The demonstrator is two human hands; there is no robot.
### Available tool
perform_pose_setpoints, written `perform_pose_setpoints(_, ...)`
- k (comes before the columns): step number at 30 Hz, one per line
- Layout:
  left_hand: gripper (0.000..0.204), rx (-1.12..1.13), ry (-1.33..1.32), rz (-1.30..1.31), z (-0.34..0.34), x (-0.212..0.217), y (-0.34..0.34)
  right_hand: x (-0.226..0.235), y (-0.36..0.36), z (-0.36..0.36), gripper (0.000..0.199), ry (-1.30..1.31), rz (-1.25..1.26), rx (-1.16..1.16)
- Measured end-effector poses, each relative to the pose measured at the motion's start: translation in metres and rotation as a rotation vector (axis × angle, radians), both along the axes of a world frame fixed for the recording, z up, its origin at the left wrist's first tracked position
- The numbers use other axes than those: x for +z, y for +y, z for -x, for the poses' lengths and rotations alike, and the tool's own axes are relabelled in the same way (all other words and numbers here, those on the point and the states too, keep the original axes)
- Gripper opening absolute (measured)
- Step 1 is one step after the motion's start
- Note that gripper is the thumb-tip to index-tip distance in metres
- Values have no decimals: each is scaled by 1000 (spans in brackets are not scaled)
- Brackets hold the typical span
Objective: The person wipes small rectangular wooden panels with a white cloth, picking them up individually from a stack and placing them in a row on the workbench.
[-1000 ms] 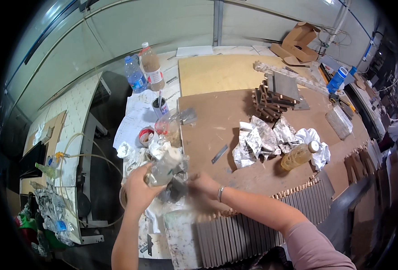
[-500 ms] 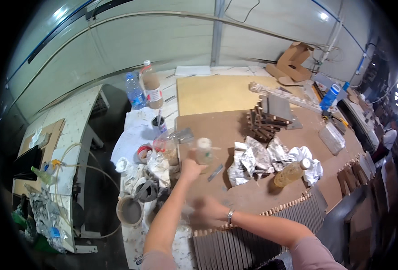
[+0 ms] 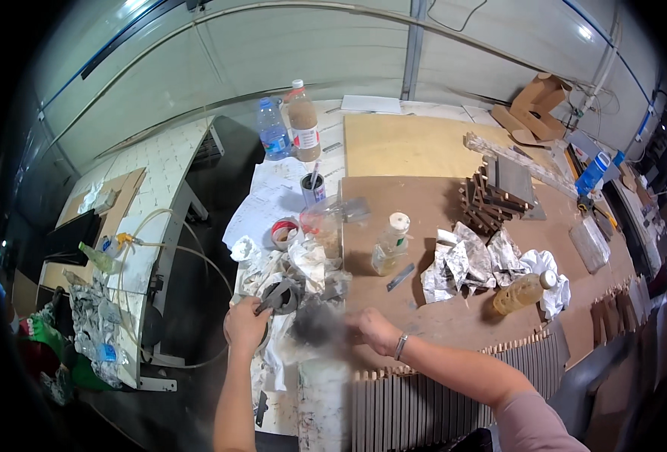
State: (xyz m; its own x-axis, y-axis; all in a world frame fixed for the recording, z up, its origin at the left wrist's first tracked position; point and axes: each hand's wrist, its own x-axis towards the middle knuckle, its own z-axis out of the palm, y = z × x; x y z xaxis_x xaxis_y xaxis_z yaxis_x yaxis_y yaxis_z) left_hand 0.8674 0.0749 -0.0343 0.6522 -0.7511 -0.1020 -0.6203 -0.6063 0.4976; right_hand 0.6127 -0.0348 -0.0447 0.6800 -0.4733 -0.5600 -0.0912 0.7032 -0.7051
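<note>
1. Strip [image 3: 275, 294], gray and flat, lay across a gray cup [image 3: 293, 302], its long side slanting up to the right.
2. Left hand [image 3: 244, 325] pinched its near end.
3. Right hand [image 3: 376, 331] curled by a dark blurry thing [image 3: 317, 325]; I couldn't tell if it held anything.

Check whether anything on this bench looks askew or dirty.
Yes: the stack of grey pieces is askew, layers at differing angles, unlike the neat row at the bottom. The crumpled paper in front has dark stains.
</note>
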Motion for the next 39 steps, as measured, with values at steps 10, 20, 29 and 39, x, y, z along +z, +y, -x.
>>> perform_pose_setpoints(10, 6, -260, -511, 484, -3, -5, 9, 10, 7, -20, 22, -7, 27, 24)
perform_pose_setpoints(20, 8, -332, -642, 238, -3, -16, -14, -19, 9, -52, 23, -14, 213, 99)
perform_pose_setpoints(29, 4, 39, -253, 463, 3, 7, 7, -2, 3, -67, 25, -30, 71, -32)
perform_pose_setpoints(39, 8, 298, 726, 854, 16, -18, 36, -10, 6, -91, 24, -24, 155, -8)
